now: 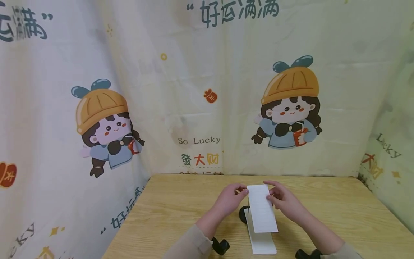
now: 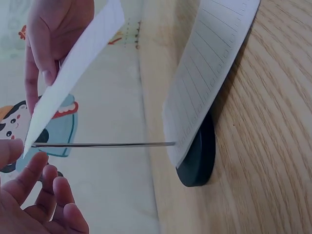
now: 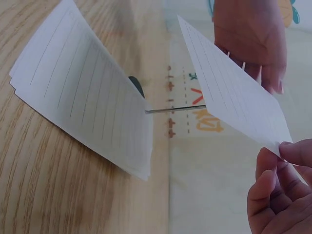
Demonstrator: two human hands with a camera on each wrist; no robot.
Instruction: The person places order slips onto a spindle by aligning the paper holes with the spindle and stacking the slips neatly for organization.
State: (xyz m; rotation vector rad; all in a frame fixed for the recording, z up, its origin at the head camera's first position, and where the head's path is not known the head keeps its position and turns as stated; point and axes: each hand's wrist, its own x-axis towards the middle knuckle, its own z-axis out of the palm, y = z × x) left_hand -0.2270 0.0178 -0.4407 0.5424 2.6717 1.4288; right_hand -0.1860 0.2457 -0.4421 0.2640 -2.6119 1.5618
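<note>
A paper spike stands on the table, with a round black base and a thin metal rod. Several lined paper slips lie stacked on the base, pierced by the rod. Above them, another lined slip is held tilted at the rod's tip. My left hand pinches this slip's left edge near its top, thumb on one face. From the other side my right hand pinches the right edge between thumb and fingers. In the right wrist view the rod meets the held slip's underside.
The wooden table ends at a pale printed curtain behind and at both sides. Black rounded pieces show beside each wrist at the near edge of the head view.
</note>
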